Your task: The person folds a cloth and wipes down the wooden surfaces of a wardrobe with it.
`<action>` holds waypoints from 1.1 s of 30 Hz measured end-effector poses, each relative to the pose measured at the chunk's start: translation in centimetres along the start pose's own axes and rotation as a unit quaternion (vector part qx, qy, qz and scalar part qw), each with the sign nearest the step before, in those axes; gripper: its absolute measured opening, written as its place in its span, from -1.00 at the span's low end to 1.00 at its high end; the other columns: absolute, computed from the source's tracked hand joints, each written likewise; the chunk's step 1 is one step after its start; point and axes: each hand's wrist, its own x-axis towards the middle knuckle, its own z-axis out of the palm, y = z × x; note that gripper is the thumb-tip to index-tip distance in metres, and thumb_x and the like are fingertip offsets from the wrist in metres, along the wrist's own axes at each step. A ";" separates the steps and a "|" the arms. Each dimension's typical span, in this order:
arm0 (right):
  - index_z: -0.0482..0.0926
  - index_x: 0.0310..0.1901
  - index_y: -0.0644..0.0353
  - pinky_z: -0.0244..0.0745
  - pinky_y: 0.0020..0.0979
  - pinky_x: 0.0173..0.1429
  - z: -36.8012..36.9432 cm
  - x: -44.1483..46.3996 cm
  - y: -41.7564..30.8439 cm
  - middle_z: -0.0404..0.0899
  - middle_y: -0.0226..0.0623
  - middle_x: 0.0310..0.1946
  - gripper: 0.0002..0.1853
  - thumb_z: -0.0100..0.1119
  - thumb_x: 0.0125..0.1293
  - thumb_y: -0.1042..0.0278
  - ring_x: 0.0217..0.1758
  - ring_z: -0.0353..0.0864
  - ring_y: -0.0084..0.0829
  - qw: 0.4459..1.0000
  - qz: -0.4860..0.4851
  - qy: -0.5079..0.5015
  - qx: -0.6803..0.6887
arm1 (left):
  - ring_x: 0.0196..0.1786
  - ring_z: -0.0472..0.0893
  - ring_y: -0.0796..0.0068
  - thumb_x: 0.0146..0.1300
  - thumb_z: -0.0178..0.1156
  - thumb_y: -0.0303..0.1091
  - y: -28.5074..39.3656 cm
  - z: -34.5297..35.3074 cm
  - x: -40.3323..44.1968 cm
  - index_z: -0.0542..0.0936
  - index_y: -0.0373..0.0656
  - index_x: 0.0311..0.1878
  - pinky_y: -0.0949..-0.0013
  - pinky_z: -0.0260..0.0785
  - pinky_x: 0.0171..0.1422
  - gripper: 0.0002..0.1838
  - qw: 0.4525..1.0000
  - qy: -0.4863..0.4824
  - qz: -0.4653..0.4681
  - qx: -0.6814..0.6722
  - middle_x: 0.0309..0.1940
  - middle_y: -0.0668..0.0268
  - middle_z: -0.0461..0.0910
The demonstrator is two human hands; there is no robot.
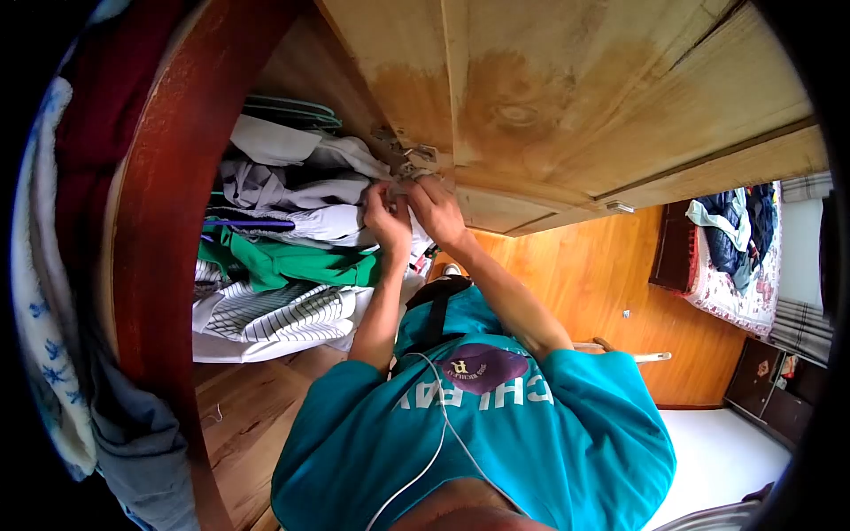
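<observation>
The left hand (388, 223) and right hand (436, 211) curl inward, fingertips close together; I cannot tell what they grip. Just beyond them, a silvery metal hinge (424, 153) sits by the pale-brown wooden door (549, 115); steadying one-handed would likely help.

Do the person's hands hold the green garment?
No: the left hand and right hand are near the metal hinge of the wooden door, away from the green garment.
</observation>
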 end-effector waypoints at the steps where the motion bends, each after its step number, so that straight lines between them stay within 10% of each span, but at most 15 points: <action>1: 0.60 0.00 0.21 0.58 -0.11 -0.09 -0.2 -0.3 0.2 0.56 -0.14 -0.20 -0.69 0.25 0.18 0.50 -0.12 0.63 -0.03 1.000 0.007 0.017 0.005 | -0.22 0.70 0.11 0.25 0.30 -0.53 0.2 0.1 -0.2 0.60 -0.29 0.01 0.14 0.54 -0.11 -0.74 1.000 -0.008 0.010 0.017 -0.25 0.06 0.67; 33: 0.61 0.02 0.28 0.58 -0.15 -0.04 -20.4 -12.3 8.5 0.62 -0.05 -0.16 -0.70 0.28 0.25 0.64 -0.10 0.65 -0.02 0.975 0.166 0.100 -0.104 | -0.13 0.74 -0.08 0.27 0.30 -0.54 13.3 15.6 -12.3 0.60 -0.28 0.03 0.10 0.58 -0.02 -0.73 0.962 -0.208 0.059 -0.167 -0.18 -0.01 0.73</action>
